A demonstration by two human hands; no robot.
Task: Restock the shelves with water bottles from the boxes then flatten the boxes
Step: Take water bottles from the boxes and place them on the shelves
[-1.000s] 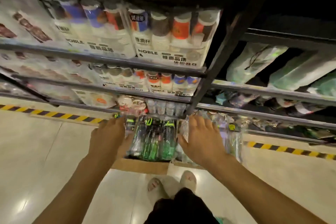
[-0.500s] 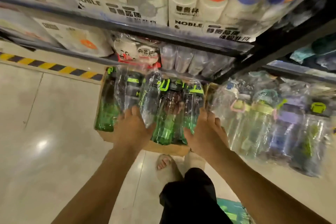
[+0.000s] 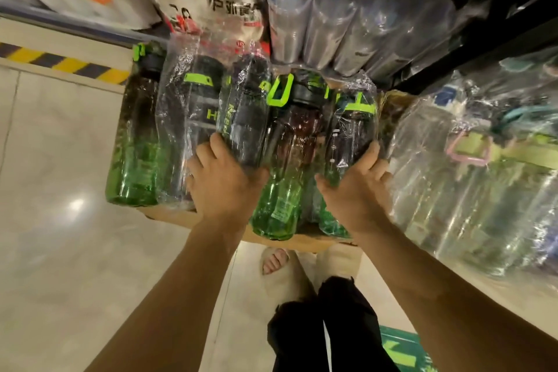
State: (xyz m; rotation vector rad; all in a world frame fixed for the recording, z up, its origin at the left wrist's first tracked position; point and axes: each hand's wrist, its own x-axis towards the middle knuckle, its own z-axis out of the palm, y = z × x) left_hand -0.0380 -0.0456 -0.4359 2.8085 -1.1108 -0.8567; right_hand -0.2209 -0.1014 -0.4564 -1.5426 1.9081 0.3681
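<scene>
The left hand [image 3: 223, 184] grips a wrapped dark bottle [image 3: 244, 118], fingers curled over its outer side and thumb on the side facing the other hand. The right hand [image 3: 356, 193] clasps a second wrapped bottle [image 3: 351, 130], thumb on its inner side and fingers round the outer. Between the hands sits a brown bottle [image 3: 287, 166] with a green loop. All are in a box [image 3: 305, 239] whose near edge shows under the wrists. Left of the left hand are a wrapped clear bottle [image 3: 184, 118] and a green bottle [image 3: 136, 148]. Beyond the fingertips are clear cups [image 3: 290, 9]; right of the right hand are blurred pale bottles [image 3: 468, 178].
</scene>
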